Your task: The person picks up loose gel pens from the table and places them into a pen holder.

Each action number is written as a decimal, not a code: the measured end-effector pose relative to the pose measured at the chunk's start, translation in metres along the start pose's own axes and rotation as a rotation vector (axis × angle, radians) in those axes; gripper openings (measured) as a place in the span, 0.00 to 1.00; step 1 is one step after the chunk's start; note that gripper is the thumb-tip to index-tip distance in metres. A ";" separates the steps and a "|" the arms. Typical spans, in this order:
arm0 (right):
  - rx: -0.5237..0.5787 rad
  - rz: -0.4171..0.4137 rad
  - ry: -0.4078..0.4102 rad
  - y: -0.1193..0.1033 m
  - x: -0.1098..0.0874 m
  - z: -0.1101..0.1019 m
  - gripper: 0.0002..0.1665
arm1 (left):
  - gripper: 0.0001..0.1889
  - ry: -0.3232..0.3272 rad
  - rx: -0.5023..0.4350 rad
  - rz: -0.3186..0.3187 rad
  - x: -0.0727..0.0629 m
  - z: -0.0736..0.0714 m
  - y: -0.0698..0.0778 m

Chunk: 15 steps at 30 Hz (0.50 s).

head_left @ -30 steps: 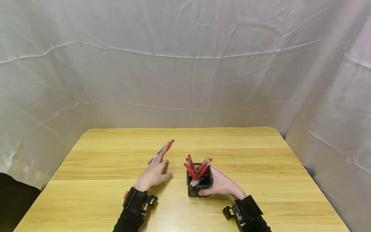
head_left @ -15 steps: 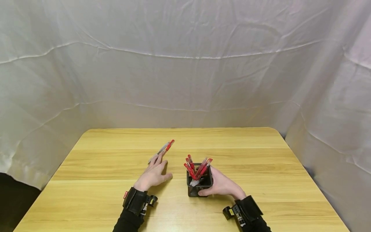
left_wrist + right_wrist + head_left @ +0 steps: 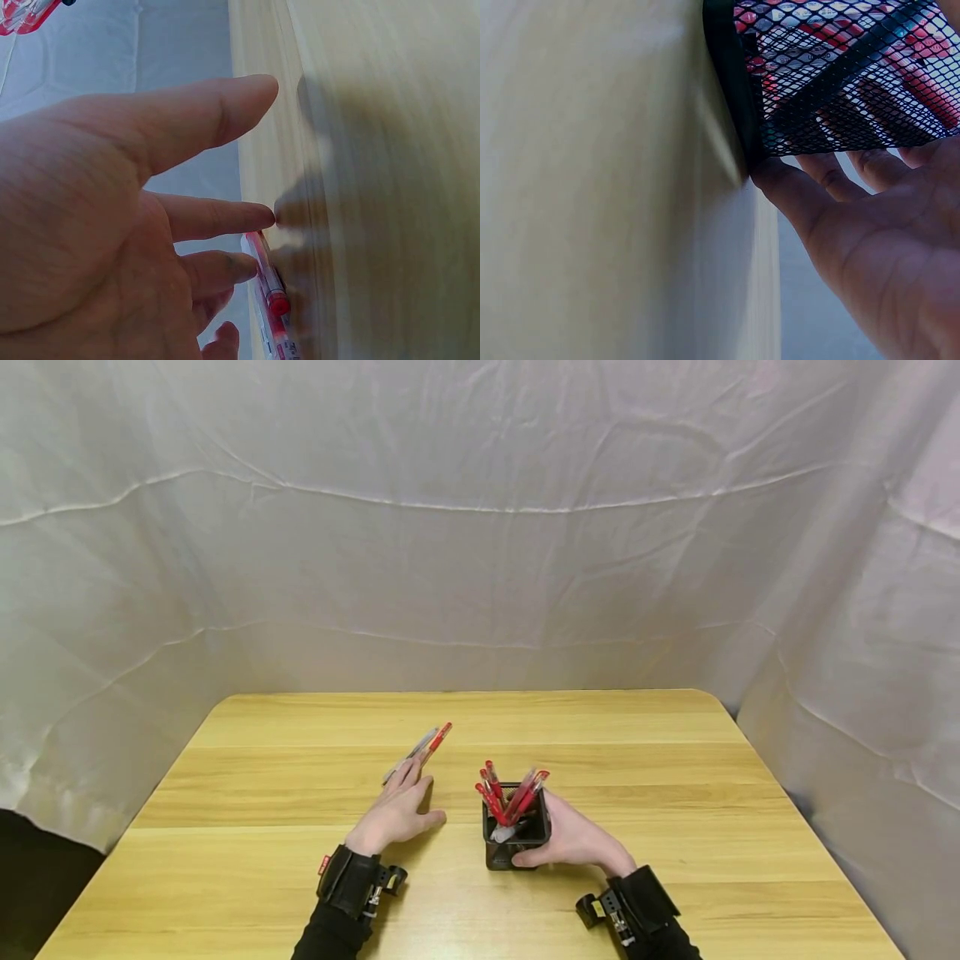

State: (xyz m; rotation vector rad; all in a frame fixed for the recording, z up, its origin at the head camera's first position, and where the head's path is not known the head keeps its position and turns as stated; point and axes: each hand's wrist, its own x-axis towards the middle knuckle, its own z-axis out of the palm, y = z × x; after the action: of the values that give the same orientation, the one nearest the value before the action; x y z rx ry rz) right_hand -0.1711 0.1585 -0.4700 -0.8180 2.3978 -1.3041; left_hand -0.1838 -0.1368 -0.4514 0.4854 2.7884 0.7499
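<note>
A red-capped pen (image 3: 440, 737) and a clear-barrelled pen (image 3: 424, 742) lie side by side, slanting across the table left of centre. My left hand (image 3: 396, 817) reaches over their near ends. Its fingers are loosely extended with the fingertips at the pens, and the thumb stands apart. In the left wrist view a red pen (image 3: 270, 281) shows beside the fingertips. My right hand (image 3: 581, 837) grips the right side of a black mesh pen holder (image 3: 500, 857), thumb across its front and fingers behind. Several red pens (image 3: 517, 807) lean inside the holder, with whitish ends low in it.
Both hands work on a light wood table (image 3: 675, 777) with rounded far corners. Grey-white fabric (image 3: 480, 568) hangs behind it and along both sides. A dark area (image 3: 37, 877) lies beyond the left edge. Each wrist wears a black strap with a small camera.
Over the last second my left fingers have shifted slightly, stretching a little further over the pens. The right hand and the pen holder have stayed in place.
</note>
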 end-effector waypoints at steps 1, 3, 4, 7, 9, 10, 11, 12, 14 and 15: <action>-0.001 -0.001 0.000 0.000 0.000 0.000 0.42 | 0.35 0.003 0.003 0.007 0.000 0.000 0.000; -0.003 -0.004 -0.001 0.000 0.000 0.000 0.42 | 0.36 0.005 0.004 0.013 0.001 0.000 0.000; -0.004 -0.006 -0.001 0.000 0.001 0.000 0.42 | 0.36 0.002 0.001 0.010 0.001 0.000 0.000; -0.006 -0.008 -0.002 -0.001 0.001 0.000 0.42 | 0.38 0.001 -0.016 0.009 0.001 -0.001 -0.001; -0.005 -0.003 -0.002 0.000 0.001 0.000 0.42 | 0.39 -0.002 -0.026 0.003 0.002 -0.001 -0.001; -0.004 -0.002 -0.002 0.000 0.001 -0.001 0.42 | 0.39 -0.001 -0.033 0.005 0.002 0.000 -0.001; -0.003 0.000 -0.002 0.000 0.001 -0.001 0.42 | 0.39 -0.001 -0.038 0.008 0.002 0.000 -0.001; -0.002 0.001 -0.002 0.000 0.001 -0.001 0.42 | 0.39 -0.004 -0.043 0.007 0.002 0.000 -0.002; -0.002 0.004 -0.002 0.000 0.001 -0.001 0.42 | 0.40 -0.013 -0.053 0.001 0.002 0.000 -0.001; -0.003 0.003 -0.002 0.000 0.001 -0.001 0.42 | 0.40 -0.017 -0.063 0.000 0.002 0.000 -0.001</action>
State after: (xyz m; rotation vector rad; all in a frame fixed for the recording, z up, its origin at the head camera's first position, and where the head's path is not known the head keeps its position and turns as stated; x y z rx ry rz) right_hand -0.1724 0.1581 -0.4697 -0.8162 2.3991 -1.2982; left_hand -0.1855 -0.1372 -0.4520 0.4779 2.7401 0.8264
